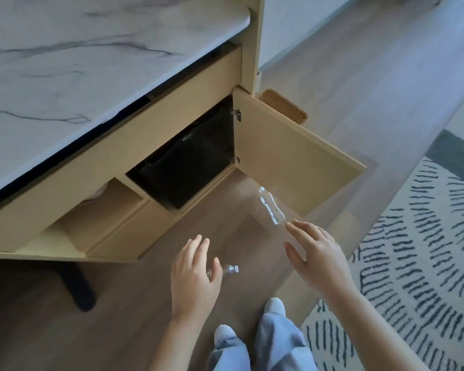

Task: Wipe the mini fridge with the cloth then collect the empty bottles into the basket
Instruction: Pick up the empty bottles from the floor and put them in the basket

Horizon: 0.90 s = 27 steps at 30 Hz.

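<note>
My left grip (196, 277) is nearest the lens, fingers straight and released, spread over a small clear bottle (229, 269) that lies on its side on the wood floor (145, 303). Its white cap points right, past my fingers. I cannot tell whether the palm touches it. My right grip (319, 253) is also released and holds nothing, with its fingertips (289, 225) just beside the base of a second clear bottle (270, 206). That one is blurred, angled away from me in front of the open cabinet door (292, 156). I cannot tell whether it is resting on the floor or is off it.

Beyond the bottles, the black mini fridge (188, 162) sits in the cabinet's dark compartment. The door is swung wide on its hinges to the right. The woven basket (281, 105) stands on the floor behind that door, partly hidden by it and well apart from both bottles.

Above the cabinet runs the marbled tabletop (78, 62). To the left of the fridge is an open wooden shelf (99, 223) with something pale tucked at its back. A striped rug (413, 250) lies on the right, and my trousers (279, 341) and socked feet (275, 303) show at the bottom edge.
</note>
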### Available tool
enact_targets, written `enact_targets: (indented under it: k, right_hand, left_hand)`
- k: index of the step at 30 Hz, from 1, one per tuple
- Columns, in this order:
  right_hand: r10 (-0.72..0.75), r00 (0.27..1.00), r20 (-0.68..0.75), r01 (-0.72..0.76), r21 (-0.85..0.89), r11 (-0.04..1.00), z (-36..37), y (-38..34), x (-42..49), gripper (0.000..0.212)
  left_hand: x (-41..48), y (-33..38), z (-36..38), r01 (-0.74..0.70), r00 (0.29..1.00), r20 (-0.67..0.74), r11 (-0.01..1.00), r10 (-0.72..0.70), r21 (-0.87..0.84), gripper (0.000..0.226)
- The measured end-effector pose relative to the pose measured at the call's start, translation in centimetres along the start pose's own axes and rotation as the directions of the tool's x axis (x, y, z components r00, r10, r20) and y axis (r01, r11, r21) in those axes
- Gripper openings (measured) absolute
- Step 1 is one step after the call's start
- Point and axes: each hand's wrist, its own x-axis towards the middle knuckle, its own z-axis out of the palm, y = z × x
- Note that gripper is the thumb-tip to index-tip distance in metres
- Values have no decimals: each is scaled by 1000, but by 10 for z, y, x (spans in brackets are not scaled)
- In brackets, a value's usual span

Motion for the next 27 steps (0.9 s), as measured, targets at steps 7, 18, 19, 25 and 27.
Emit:
enact_targets:
  k: [7, 18, 19, 25, 27]
  right_hand:
    - [54, 992, 112, -56, 14, 998, 134, 66, -24, 35]
    - [56, 979, 198, -68, 56, 996, 345, 166, -71, 34]
    - [52, 975, 215, -67, 59, 996, 364, 173, -77, 34]
    - [29, 956, 292, -55, 82, 995, 468, 209, -121, 35]
    - [28, 950, 312, -59, 89, 994, 495, 220, -136, 35]
  left_hand:
    - [-10, -58, 115, 52, 994, 98, 997, -45, -64, 43]
    - [-45, -185, 335, 41, 961, 272, 999, -44, 18, 40]
    - [-49, -198, 355, 43, 955, 292, 999, -49, 27, 40]
    - [-77, -269, 456, 71, 930, 354, 994, -96, 83, 43]
    - [-84, -288, 481, 46, 929, 359, 991, -89, 126, 51]
